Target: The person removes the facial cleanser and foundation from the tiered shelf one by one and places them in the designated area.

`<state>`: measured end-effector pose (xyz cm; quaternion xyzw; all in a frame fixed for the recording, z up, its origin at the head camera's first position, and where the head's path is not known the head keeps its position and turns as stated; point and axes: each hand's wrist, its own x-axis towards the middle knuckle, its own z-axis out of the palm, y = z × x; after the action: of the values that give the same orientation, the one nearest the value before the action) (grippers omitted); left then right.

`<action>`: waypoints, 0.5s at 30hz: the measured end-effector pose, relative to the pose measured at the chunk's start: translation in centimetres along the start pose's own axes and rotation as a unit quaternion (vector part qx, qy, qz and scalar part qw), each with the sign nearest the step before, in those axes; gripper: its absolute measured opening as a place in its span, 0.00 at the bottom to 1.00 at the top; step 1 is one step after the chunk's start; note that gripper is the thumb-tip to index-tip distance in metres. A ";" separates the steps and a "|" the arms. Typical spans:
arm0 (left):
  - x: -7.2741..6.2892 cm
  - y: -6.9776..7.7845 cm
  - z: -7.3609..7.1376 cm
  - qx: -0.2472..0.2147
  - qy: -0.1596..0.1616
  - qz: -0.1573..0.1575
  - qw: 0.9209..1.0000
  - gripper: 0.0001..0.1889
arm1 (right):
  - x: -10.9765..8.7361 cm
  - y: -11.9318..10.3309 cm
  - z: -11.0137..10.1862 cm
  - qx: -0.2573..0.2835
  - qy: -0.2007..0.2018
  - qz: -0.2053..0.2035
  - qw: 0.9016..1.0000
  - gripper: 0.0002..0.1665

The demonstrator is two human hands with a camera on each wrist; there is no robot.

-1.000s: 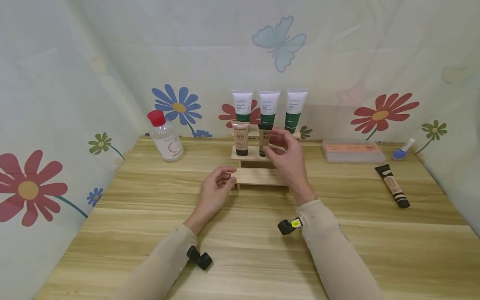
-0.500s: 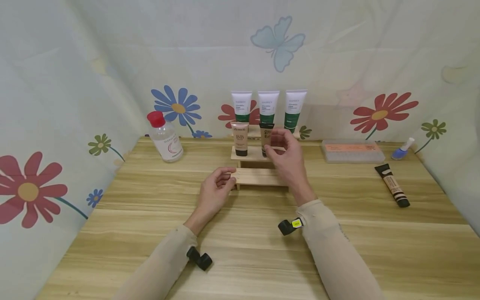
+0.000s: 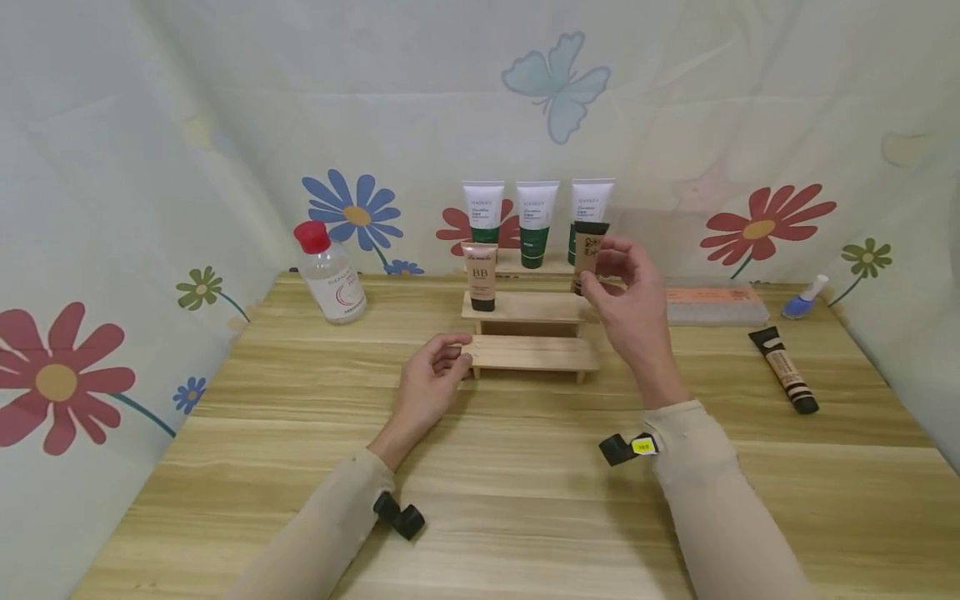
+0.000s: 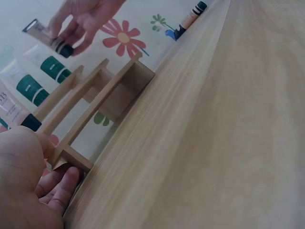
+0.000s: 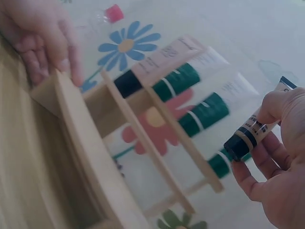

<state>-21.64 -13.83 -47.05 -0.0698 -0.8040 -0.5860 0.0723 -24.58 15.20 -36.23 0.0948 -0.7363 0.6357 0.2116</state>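
Observation:
My right hand point(image 3: 637, 312) pinches a small tan tube with black ends point(image 3: 589, 250) between thumb and fingers. The tube is raised above the right end of the middle step, its black cap downward in the right wrist view. My left hand point(image 3: 433, 375) grips the left end of the lowest step of a three-step wooden stand point(image 3: 532, 354), thumb on top and fingers below in the left wrist view. A pink BB cream tube point(image 3: 481, 279) stands on the middle step at left. Several white-and-green tubes point(image 3: 536, 221) stand on the top step; the rightmost is partly hidden.
To the left stands a clear bottle with a red cap point(image 3: 335, 279). At right are a flat clear box with an orange label point(image 3: 716, 304), a blue nail polish bottle point(image 3: 804, 300) and another black-and-tan tube point(image 3: 784, 371) lying on the table. A flowered curtain hangs behind.
My right hand has lifted the tan tube off the middle step and carried it right and slightly up. My left hand has stayed at the stand's lowest step.

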 end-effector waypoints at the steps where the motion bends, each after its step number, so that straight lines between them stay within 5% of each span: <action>1: 0.0 0.0 0.0 0.000 0.000 0.000 1.000 0.13 | 0.1 -0.2 -0.7 -0.003 0.006 -0.004 1.000 0.23; 7: 0.0 0.0 0.1 -0.001 -0.003 -0.001 1.000 0.13 | 0.1 -1.1 -5.4 -0.018 0.050 -0.038 0.998 0.24; 15: 0.0 0.0 0.1 0.001 0.002 0.003 1.000 0.13 | 0.0 -1.3 -10.7 -0.025 0.128 -0.028 0.991 0.23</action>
<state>-21.68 -13.70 -47.07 -0.0708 -0.8044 -0.5850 0.0755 -22.01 25.45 -33.96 0.0280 -0.7156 0.6178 0.3247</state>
